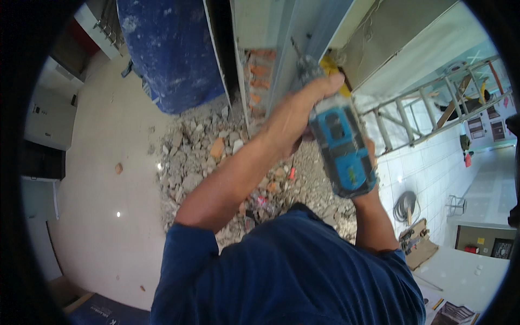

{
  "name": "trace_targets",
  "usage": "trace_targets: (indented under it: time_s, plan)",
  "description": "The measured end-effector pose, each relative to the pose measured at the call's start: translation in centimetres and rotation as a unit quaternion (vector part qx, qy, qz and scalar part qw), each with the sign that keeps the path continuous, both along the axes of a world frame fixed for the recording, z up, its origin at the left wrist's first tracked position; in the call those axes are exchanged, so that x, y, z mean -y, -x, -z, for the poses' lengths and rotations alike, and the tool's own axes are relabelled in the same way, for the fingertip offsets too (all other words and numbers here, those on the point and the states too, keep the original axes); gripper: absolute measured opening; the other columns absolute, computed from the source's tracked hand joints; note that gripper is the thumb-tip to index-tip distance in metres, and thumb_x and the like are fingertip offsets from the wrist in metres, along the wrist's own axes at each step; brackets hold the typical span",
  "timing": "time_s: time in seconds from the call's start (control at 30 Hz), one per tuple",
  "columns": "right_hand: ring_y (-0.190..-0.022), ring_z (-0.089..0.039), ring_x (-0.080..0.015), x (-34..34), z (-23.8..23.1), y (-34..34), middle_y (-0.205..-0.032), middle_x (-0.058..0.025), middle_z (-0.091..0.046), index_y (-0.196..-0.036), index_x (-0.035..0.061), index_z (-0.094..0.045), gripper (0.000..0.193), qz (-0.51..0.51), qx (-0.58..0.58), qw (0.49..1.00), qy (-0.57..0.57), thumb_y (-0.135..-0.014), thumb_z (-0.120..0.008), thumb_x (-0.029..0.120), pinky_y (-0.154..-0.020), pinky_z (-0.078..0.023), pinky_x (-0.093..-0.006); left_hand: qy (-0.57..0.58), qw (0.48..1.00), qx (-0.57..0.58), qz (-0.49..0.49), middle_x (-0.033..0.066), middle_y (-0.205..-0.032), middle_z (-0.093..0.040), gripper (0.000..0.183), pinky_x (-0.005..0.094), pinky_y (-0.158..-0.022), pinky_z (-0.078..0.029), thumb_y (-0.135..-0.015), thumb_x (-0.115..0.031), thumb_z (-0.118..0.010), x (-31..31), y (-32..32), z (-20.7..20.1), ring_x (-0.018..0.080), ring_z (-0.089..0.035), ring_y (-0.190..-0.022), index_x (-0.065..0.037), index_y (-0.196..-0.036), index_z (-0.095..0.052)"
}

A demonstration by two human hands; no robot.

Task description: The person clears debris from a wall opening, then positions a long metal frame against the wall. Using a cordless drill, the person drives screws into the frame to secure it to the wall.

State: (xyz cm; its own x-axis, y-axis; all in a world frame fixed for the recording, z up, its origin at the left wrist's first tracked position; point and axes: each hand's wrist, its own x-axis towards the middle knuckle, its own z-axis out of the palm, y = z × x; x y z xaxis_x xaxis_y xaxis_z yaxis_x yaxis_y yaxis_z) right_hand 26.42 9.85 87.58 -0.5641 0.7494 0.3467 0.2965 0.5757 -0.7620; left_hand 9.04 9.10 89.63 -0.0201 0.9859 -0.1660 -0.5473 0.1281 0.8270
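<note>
A blue and black cordless drill [341, 146] is held up in front of me, its bit aimed at a grey metal channel [284, 49] set upright by the wall. The front of the drill, just behind the chuck, is wrapped by my left hand [319, 95]. Behind the tool, my right hand [371, 154] grips the handle; most of its fingers are hidden by the drill body. Whether the bit touches the metal I cannot tell. A small dark hole or screw [309, 36] shows in the channel. Something yellow [329, 66] sits beside my left thumb, partly covered.
Broken concrete and brick rubble [189, 146] covers the floor below me. A blue sheet-covered object [173, 54] stands at the far left. Exposed bricks [260, 70] show in the wall edge. On the right are an aluminium ladder [403, 119] and a coiled cable [401, 208].
</note>
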Motion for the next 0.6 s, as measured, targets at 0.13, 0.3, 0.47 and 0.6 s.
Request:
trace_targets:
  time_s: [0.13, 0.3, 0.47, 0.6]
  plan:
    - [-0.092, -0.066, -0.0100, -0.2, -0.8, 0.5, -0.101, -0.0106, -0.074, -0.126, -0.0018, -0.061, 0.048, 0.037, -0.049, 0.975, 0.216, -0.082, -0.074, 0.009, -0.080, -0.053, -0.0284, -0.017, 0.997, 0.066, 0.028, 0.0073, -0.088, -0.067, 0.043, 0.0330, -0.074, -0.055, -0.092, -0.047, -0.064, 0.0, 0.5, -0.5, 0.0171, -0.067, -0.082, -0.007, -0.108, -0.062]
    - [-0.078, -0.065, -0.0103, -0.4, -1.5, 0.7, -0.085, -0.0094, -0.071, -0.108, 0.0000, -0.062, 0.033, 0.049, -0.023, 0.970, 0.236, -0.080, -0.076, 0.011, -0.070, -0.052, -0.0293, 0.005, 0.997, 0.072, 0.038, 0.0062, -0.087, -0.066, 0.038, 0.0321, -0.072, -0.055, -0.093, -0.044, -0.063, -0.4, 0.9, -0.1, 0.0162, -0.067, -0.079, -0.008, -0.102, -0.061]
    - [-0.072, -0.067, -0.0149, -0.6, -1.5, 0.5, -0.083, -0.0132, -0.070, -0.113, -0.0004, -0.062, 0.039, 0.017, -0.005, 0.989, 0.147, -0.079, -0.077, 0.014, -0.067, -0.052, -0.0318, 0.003, 0.995, 0.092, 0.046, 0.0069, -0.087, -0.067, 0.039, 0.0330, -0.072, -0.055, -0.092, -0.045, -0.063, -0.7, 0.8, 0.6, 0.0168, -0.067, -0.078, -0.007, -0.100, -0.062]
    - [-0.071, -0.070, -0.0223, -0.7, -2.1, 0.2, -0.083, -0.0168, -0.069, -0.114, -0.0012, -0.062, 0.041, 0.014, 0.011, 0.993, 0.118, -0.080, -0.076, 0.016, -0.066, -0.052, -0.0334, -0.001, 0.996, 0.077, 0.046, 0.0094, -0.087, -0.069, 0.043, 0.0332, -0.071, -0.056, -0.092, -0.048, -0.062, -0.8, 0.7, 0.8, 0.0182, -0.068, -0.076, -0.005, -0.099, -0.064]
